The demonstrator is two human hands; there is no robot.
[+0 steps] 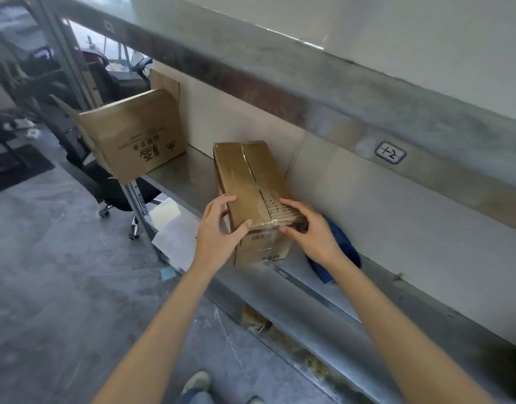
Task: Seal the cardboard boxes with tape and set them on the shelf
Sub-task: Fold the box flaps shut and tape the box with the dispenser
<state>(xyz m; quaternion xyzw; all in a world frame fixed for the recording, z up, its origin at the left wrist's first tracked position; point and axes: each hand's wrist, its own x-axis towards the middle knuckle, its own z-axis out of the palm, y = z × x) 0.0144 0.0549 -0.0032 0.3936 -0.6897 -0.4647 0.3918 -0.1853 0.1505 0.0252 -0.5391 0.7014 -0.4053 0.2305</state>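
With both hands' fingers [232, 199] gripping the taped box [251, 196], we should slide it squarely onto the shelf [181, 176].

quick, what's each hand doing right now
left hand: grips the taped box at its near left corner
right hand: grips the same box's near right corner

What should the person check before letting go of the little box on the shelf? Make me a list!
1. Tape on the top seam of the small box: ok, shiny tape shows.
2. Left hand and right hand grip its near end: ok.
3. Small box fully on the shelf: cannot tell, its near end is by the front edge.
4. Big open box stands apart, to the left: ok.
5. Blue thing by the right hand is out of the way: cannot tell.
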